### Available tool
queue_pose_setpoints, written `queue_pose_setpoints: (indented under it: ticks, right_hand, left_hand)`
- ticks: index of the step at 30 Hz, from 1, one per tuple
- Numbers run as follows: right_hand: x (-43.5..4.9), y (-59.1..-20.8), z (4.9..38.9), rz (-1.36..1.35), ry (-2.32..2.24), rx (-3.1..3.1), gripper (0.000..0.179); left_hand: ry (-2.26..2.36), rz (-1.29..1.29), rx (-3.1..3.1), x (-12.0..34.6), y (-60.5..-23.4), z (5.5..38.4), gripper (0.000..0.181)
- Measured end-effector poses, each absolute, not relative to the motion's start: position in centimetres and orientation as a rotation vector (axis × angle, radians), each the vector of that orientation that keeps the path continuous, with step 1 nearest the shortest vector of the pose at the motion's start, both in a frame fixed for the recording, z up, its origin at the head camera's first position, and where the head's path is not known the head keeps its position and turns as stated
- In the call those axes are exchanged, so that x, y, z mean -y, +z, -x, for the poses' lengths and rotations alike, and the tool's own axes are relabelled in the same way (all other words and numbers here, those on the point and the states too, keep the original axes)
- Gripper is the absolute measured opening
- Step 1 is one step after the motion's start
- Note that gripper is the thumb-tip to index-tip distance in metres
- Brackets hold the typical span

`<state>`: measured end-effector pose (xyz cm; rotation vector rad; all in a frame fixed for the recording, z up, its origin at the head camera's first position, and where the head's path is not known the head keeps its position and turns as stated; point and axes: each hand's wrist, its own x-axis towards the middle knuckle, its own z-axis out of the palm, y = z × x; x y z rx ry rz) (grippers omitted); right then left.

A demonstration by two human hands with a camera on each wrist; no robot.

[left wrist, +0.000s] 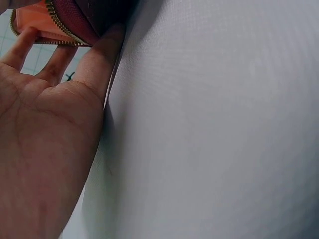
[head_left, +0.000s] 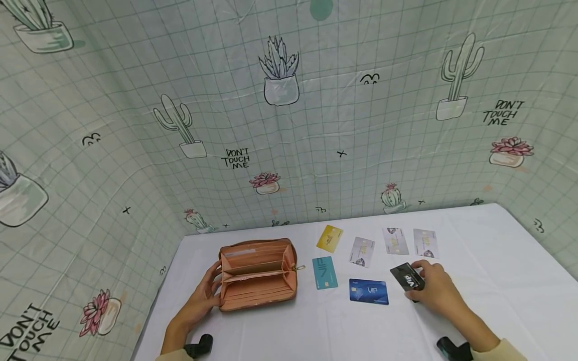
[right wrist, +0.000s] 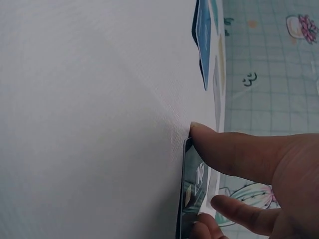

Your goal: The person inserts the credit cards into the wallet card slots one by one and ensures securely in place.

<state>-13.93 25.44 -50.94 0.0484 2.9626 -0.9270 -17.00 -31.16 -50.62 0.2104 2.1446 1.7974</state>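
Note:
An unzipped tan-orange zip wallet [head_left: 258, 292] lies spread on the white table, its compartments showing. My left hand [head_left: 201, 295] holds the wallet by its left edge; in the left wrist view its fingertips reach the brass zipper teeth [left wrist: 59, 24]. Over at the right, my right hand [head_left: 438, 291] holds a black VIP card [head_left: 405, 276] by its edges between thumb and fingers. Seen from the right wrist, the thumb is at one edge of this card [right wrist: 196, 174] and other fingers at the opposite side. A blue VIP card [head_left: 369, 292] lies just left of it.
Left of the blue card is a teal card [head_left: 325, 273], with a yellow card [head_left: 330, 238] behind. Three silver-grey cards [head_left: 362, 251] [head_left: 396, 241] [head_left: 426, 243] lie toward the back. A cactus-print cloth [head_left: 307, 130] hangs behind the white table [head_left: 307, 331].

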Motion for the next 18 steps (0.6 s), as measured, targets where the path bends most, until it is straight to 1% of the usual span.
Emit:
queue_pose_setpoints:
  ticks: [8,18]
  right_hand:
    - [-25.48,-50.86,14.06,-0.061,-0.905,-2.924,0.073]
    - [-25.59,-50.46,14.29,-0.047,-0.907,-2.888,0.078]
  left_hand:
    - [1.792,-0.214,-2.143,31.23,-50.85,17.07,0.110]
    - [1.794,-0.194,-2.146,31.18,-50.74,17.07,0.111]
